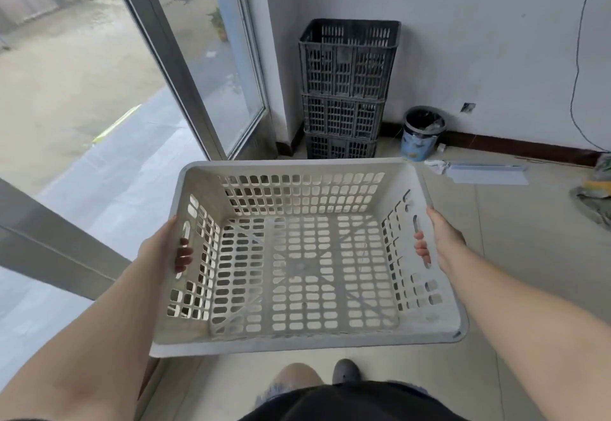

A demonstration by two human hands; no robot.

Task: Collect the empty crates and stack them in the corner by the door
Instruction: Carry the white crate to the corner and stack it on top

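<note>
Left hand (165,245) clamped on the left short wall of a pale grey perforated plastic crate (307,334), palm flat against the outside, fingertips (183,253) hooked inward through the handle slot. Right hand (443,238) mirrored on the right wall, fingertips (421,248) curled through that slot, thumb along the rim. Both forearms stretched forward, elbows out wide, wrists roughly level. Crate carried in the air at about waist height, open side up, empty, floor visible through the lattice base.

Ahead, beyond the far rim: stack of three dark grey slotted plastic crates (347,89), set in the corner between the white wall (479,40) and the glass door with a grey metal frame (211,66), door swung open. Just right of the stack, a small round blue bin with a dark liner (421,134) against the brown skirting. Farther right on the beige tiled floor (529,238): crumpled white paper (436,166), a flat pale sheet (486,174), and a heap of greenish bags (598,195) at the picture's edge. Thin dark cable (577,66) hanging down the wall.

Bare tile between the carried crate and the stack, nothing lying in that stretch. To the left, open doorway onto a pale outdoor pavement (66,73). Below the crate, a knee and a dark shoe (345,371).
</note>
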